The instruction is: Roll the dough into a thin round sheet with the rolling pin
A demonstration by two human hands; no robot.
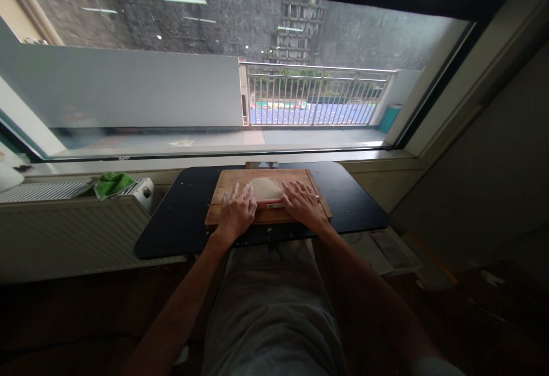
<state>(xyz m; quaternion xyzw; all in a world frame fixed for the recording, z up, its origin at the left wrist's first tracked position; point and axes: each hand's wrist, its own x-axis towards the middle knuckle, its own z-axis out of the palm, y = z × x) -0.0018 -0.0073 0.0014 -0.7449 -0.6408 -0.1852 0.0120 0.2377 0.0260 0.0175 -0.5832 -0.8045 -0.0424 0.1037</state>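
Note:
A wooden cutting board lies on a small black table in front of me. A flat, pale round of dough rests on the board's middle. Just in front of the dough lies a thin pale rod, apparently a rolling pin, running left to right. My left hand lies flat on its left end, fingers spread and pointing forward. My right hand lies flat on its right end in the same way. Both hands touch the near edge of the dough. The ends of the rod are hidden under my palms.
A green cloth lies on a white radiator left of the table. A large window runs behind it, above a pale sill. A small object sits behind the board. Flat pale things lie on the floor right of my legs.

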